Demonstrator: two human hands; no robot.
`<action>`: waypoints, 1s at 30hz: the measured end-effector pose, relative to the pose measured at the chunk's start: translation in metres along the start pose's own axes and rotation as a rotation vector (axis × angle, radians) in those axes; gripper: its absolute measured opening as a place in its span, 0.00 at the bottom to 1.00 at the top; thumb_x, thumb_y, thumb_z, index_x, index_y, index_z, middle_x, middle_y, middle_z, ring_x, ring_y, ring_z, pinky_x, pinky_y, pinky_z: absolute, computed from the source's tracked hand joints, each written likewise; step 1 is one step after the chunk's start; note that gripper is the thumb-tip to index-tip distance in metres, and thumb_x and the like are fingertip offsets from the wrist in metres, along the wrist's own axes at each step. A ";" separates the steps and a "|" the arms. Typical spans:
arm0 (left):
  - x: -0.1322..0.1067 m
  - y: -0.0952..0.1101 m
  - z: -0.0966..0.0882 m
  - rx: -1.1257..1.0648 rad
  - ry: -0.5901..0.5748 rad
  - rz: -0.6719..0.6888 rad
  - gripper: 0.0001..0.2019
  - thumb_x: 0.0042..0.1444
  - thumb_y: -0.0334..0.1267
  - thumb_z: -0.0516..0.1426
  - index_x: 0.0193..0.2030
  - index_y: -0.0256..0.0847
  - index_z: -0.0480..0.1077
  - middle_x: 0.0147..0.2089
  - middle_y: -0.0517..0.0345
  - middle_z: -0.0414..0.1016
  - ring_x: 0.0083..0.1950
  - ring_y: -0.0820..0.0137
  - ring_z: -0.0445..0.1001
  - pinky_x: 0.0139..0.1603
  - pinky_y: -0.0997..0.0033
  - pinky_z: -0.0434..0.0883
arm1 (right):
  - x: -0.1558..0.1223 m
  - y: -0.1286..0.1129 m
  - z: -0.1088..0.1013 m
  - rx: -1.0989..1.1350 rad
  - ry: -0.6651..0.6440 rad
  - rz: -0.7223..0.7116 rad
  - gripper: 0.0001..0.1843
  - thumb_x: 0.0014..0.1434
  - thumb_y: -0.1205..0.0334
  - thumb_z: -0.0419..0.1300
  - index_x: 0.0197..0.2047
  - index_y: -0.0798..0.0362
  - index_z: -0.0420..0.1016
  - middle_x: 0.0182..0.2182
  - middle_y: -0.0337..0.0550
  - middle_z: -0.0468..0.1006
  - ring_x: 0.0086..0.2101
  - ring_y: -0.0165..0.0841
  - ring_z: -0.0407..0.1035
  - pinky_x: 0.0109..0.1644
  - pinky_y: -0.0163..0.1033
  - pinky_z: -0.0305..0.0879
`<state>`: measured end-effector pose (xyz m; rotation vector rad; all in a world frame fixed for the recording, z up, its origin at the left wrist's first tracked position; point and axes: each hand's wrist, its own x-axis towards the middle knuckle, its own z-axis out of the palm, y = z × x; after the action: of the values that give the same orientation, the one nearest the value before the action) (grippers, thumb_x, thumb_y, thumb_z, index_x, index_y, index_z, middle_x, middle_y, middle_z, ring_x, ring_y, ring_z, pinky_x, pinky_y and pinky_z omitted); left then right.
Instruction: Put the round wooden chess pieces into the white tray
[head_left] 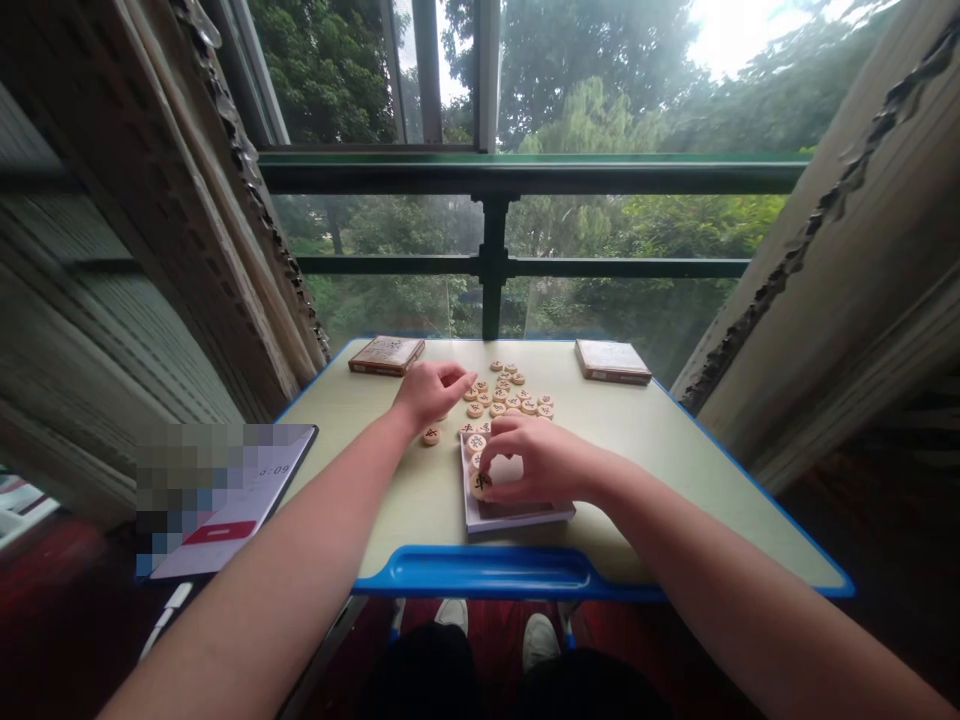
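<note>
Round wooden Chinese chess pieces point(500, 408), marked with characters, lie loosely on the small table. Close to me stands a shallow open box point(517, 520) with a few pieces along its left side. My right hand point(536, 455) is over the box, thumb and fingers pinching a Chinese chess piece point(480, 487) at the left wall. My left hand point(433, 392) is at the left edge of the loose pieces, its fingers curled; whatever they hold, if anything, is hidden. A single piece point(430, 436) lies just below that hand. Part of the box is covered by my right hand.
The pale table point(652, 480) has a blue rim. Flat boxes stand at its back left point(387, 355) and back right point(613, 361). A tablet point(232, 510) with a cable lies at the left edge. Curtains hang on both sides, and a green railing point(525, 178) runs behind.
</note>
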<state>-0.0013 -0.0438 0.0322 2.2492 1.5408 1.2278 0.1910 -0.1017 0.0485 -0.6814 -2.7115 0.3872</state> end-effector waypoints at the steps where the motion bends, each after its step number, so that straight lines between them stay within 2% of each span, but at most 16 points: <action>1: 0.000 0.000 0.000 0.003 -0.001 0.000 0.18 0.49 0.50 0.53 0.25 0.37 0.74 0.19 0.59 0.71 0.21 0.75 0.64 0.25 0.75 0.60 | 0.000 0.000 0.000 0.003 -0.001 0.000 0.11 0.46 0.56 0.64 0.33 0.52 0.76 0.29 0.42 0.69 0.33 0.32 0.62 0.35 0.35 0.58; 8: 0.000 -0.001 -0.003 0.022 0.022 -0.011 0.17 0.50 0.49 0.52 0.24 0.37 0.73 0.19 0.60 0.71 0.21 0.75 0.63 0.25 0.75 0.60 | 0.001 -0.002 -0.002 0.035 -0.030 0.004 0.13 0.45 0.58 0.65 0.36 0.53 0.76 0.29 0.41 0.69 0.31 0.31 0.62 0.35 0.35 0.59; 18: 0.001 0.000 -0.002 0.012 0.022 -0.025 0.17 0.49 0.48 0.52 0.24 0.38 0.73 0.19 0.60 0.71 0.21 0.75 0.63 0.25 0.75 0.60 | 0.003 -0.005 -0.004 0.083 -0.095 -0.012 0.09 0.46 0.62 0.63 0.33 0.54 0.77 0.28 0.40 0.70 0.29 0.28 0.62 0.34 0.33 0.59; 22: 0.006 -0.002 -0.008 0.109 -0.008 -0.085 0.16 0.49 0.47 0.52 0.20 0.38 0.71 0.18 0.59 0.71 0.21 0.73 0.64 0.25 0.73 0.60 | 0.002 -0.005 -0.003 0.066 -0.073 -0.011 0.12 0.45 0.62 0.64 0.35 0.54 0.76 0.28 0.39 0.70 0.29 0.28 0.62 0.35 0.33 0.59; 23: 0.007 -0.004 -0.011 0.154 -0.041 -0.122 0.16 0.48 0.46 0.52 0.18 0.38 0.70 0.18 0.58 0.70 0.21 0.73 0.64 0.24 0.73 0.59 | 0.002 -0.006 -0.002 0.062 -0.064 -0.009 0.13 0.44 0.62 0.65 0.37 0.53 0.75 0.29 0.39 0.70 0.29 0.28 0.62 0.35 0.33 0.59; 25: 0.009 -0.006 -0.021 0.231 -0.192 -0.207 0.13 0.44 0.43 0.53 0.16 0.39 0.69 0.17 0.56 0.70 0.19 0.71 0.64 0.20 0.72 0.57 | 0.001 -0.008 -0.001 0.061 -0.062 -0.008 0.14 0.44 0.62 0.65 0.38 0.53 0.75 0.29 0.40 0.70 0.30 0.28 0.62 0.35 0.33 0.59; 28: 0.008 -0.009 -0.039 0.194 -0.558 -0.350 0.12 0.42 0.42 0.54 0.17 0.38 0.70 0.17 0.54 0.72 0.17 0.71 0.65 0.18 0.73 0.56 | 0.001 -0.010 -0.001 0.081 -0.080 -0.021 0.10 0.45 0.61 0.64 0.34 0.53 0.76 0.30 0.40 0.70 0.30 0.28 0.62 0.35 0.33 0.59; 30: 0.005 -0.008 -0.047 0.169 -0.717 -0.394 0.12 0.41 0.45 0.55 0.17 0.39 0.71 0.20 0.53 0.75 0.17 0.71 0.66 0.17 0.74 0.56 | 0.001 -0.007 -0.005 0.099 -0.068 -0.017 0.11 0.46 0.59 0.64 0.34 0.53 0.76 0.29 0.40 0.69 0.31 0.29 0.62 0.35 0.34 0.60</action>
<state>-0.0387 -0.0508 0.0616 1.9890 1.6759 0.1524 0.1886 -0.1064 0.0557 -0.6278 -2.7386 0.5452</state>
